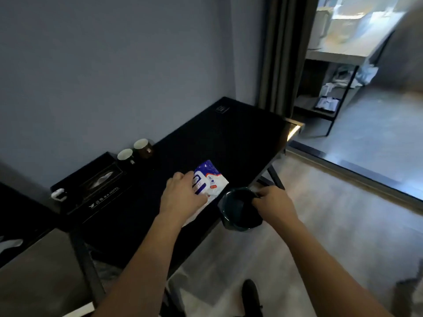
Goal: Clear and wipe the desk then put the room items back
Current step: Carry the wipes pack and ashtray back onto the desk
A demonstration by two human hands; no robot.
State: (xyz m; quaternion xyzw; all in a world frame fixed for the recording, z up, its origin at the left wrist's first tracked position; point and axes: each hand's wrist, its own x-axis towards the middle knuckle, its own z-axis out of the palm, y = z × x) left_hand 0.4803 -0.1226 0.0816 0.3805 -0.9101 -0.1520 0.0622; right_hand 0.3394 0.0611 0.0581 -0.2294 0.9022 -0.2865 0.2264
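Both bare forearms reach forward and slightly apart. The left hand (180,195) lies knuckles up, fingers curled down around a packet (209,179). The right hand (272,202), a little lower and nearer, pinches the rim of a dark container (238,210), thumb side leftward
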